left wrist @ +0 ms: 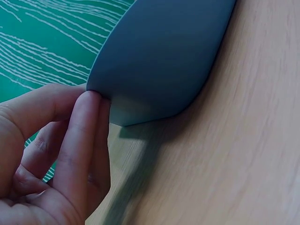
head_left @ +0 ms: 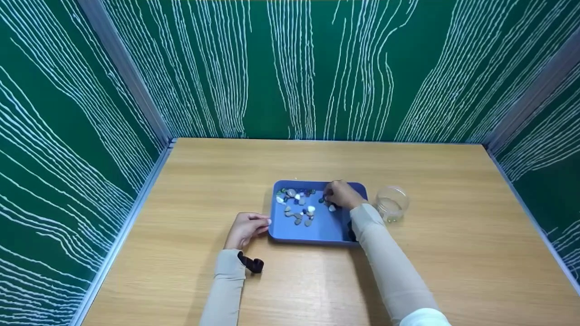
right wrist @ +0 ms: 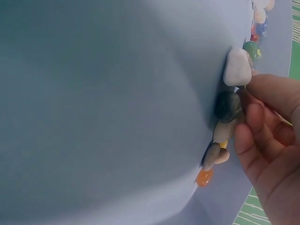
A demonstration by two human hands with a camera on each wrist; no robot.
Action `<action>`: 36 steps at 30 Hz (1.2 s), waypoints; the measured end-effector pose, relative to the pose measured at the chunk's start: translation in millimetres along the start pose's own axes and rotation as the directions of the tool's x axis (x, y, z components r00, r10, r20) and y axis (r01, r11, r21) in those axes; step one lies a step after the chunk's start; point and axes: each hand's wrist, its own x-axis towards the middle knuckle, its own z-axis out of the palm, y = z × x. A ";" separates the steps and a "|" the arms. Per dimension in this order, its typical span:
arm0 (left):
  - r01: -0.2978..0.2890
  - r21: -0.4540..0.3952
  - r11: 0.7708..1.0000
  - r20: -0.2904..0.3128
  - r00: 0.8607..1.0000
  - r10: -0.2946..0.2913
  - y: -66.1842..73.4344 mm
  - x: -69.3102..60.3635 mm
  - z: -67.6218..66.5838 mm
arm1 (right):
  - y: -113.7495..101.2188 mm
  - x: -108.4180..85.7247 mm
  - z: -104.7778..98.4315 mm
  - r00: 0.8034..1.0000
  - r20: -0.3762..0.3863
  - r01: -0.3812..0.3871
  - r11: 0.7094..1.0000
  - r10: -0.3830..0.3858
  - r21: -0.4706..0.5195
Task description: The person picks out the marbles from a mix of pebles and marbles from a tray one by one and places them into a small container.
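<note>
A blue tray (head_left: 326, 228) lies on the table with several pebbles (head_left: 297, 216) and coloured glass beads spread over its left half. My left hand (head_left: 247, 228) pinches the tray's near-left rim, thumb and fingers meeting at the wall (left wrist: 150, 61) in the left wrist view. Inside the tray's right side, my right hand (head_left: 342, 194) pinches a small dark stone (right wrist: 243, 97), mostly hidden by the fingertips. Close by in the right wrist view are a white pebble (right wrist: 237, 68), a dark green pebble (right wrist: 228, 107), a grey pebble (right wrist: 212, 156) and an orange bead (right wrist: 204, 177).
A clear round container (head_left: 392, 203) stands on the wooden table (head_left: 217, 181) just right of the tray, with a few small pieces low in it. A black strap (head_left: 252, 263) hangs from the left wrist. Green panels with white lines (head_left: 263, 90) enclose the table.
</note>
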 end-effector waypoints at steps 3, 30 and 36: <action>-0.005 -0.010 1.000 0.002 1.000 0.005 -0.5 0.3 0.0 | 0.4 -0.5 -0.6 1.000 0.010 -0.004 1.000 0.004 0.016; 0.002 -0.002 1.000 0.006 1.000 -0.002 1.1 -1.5 -0.2 | 2.5 -9.4 -25.1 0.998 0.010 -0.069 0.994 0.069 0.087; 0.000 -0.002 1.000 0.012 1.000 0.000 1.3 -1.2 0.1 | 2.0 -15.0 -31.0 0.995 0.004 -0.096 0.989 0.096 0.112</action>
